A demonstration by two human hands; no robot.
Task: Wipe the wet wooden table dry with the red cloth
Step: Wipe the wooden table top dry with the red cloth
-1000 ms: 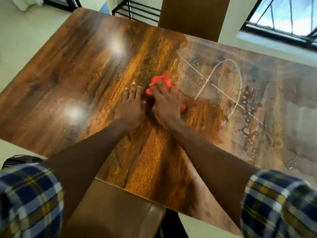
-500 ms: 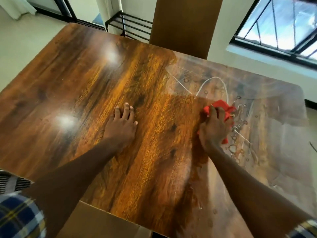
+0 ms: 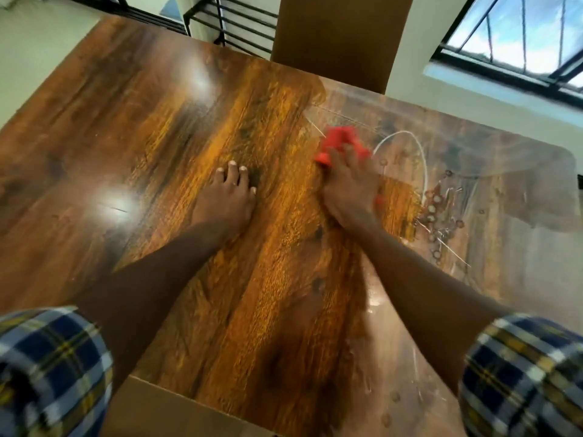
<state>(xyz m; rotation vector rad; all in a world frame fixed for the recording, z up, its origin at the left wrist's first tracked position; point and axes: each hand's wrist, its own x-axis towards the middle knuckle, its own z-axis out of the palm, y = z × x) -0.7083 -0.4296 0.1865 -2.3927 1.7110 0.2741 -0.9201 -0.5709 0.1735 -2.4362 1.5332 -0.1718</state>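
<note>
wooden table (image 3: 132, 127): glossy, water beads and streaks on right half | left hand (image 3: 224, 200): flat on dry wood, fingers straight, slightly spread, holding nothing | right hand (image 3: 348, 187): blurred, fingers extended, pressing cloth down | red cloth (image 3: 342, 141): bunched, at wet patch's left edge, mid-table

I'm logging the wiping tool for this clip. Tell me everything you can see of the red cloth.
The red cloth is a bright red, soft-looking fabric, bunched up rather than spread flat. It lies on the wooden table near the edge of the wet patch. The right hand presses on it and covers much of it; red shows beyond the fingertips and a sliver at the hand's right side. It is motion-blurred, so weave and edges cannot be told.
</note>
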